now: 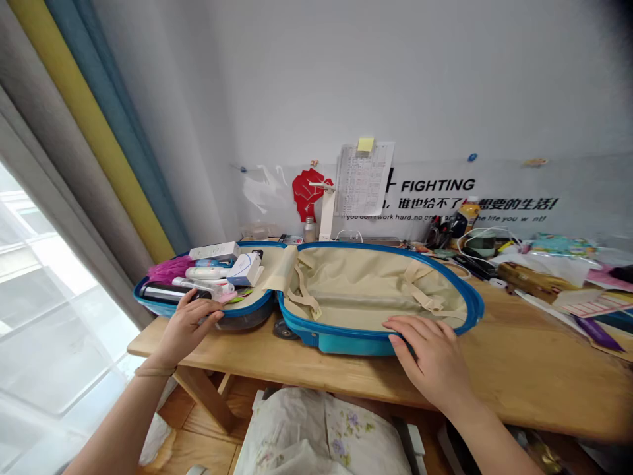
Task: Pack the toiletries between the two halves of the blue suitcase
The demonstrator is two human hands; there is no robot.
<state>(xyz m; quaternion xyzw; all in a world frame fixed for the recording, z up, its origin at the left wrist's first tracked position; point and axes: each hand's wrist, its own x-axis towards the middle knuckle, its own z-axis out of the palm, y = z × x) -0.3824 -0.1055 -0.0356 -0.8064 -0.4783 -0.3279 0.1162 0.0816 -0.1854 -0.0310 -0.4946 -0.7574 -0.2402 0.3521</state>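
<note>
You are resting your left hand (186,326) on the blue rim of the suitcase's (346,342) packed half, fingers spread and curving over the edge; whether they are gripping, I cannot tell. Your right hand (429,353) is lying wide and flat across the rim of the lined half, holding nothing. The suitcase is lying open on the wooden table (539,343), close to its front edge, with a wheel (285,328) facing you.

The main risk is in the packed half. A white box (214,251) is perching high at the back, while a bottle (205,272) and a pink duster (168,269) are heaping up near the rim, so a jolt could be tipping them out. The beige flap (279,267) is standing between the halves, where it could be catching on those items if the halves are brought together. Heavy pressure on the near rim could also be rocking the case toward the front edge.

You are working with bare wood to your right, though loose cables (482,245) are crowding the far end of the table. On your left, the table is ending just past the case, so you have little room there
</note>
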